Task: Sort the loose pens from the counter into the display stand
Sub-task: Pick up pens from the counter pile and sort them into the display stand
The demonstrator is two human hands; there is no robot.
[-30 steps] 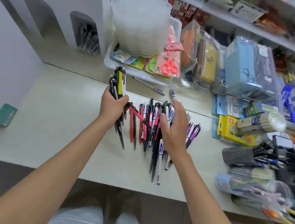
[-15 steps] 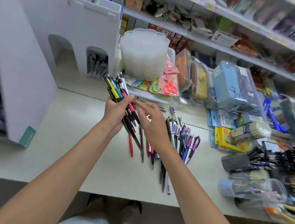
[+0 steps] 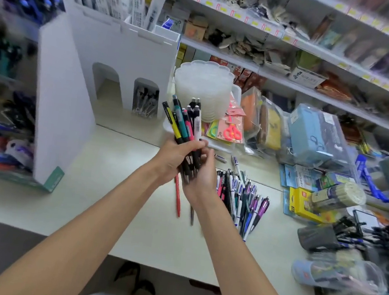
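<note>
Left hand (image 3: 173,155): fingers curled tight round the pen bundle (image 3: 184,123), mid-frame above the counter (image 3: 95,208).
Right hand (image 3: 205,177): curled round the pen bundle's lower tips.
Handling: light, stiff, slick barrels likely to slide; grip mid-length.
Display stand (image 3: 137,49): upper left, one arch holding pens.
Tray stack (image 3: 204,86): just right of it, crowding the approach.
Loose pens (image 3: 241,196): lying right of the hands.

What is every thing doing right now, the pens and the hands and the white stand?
bunch of pens, held above the counter, buttons up
left hand, grips the bunch
right hand, grips the bunch's lower end
loose pens, lying on the counter
display stand, upright, pens in one arch
</note>
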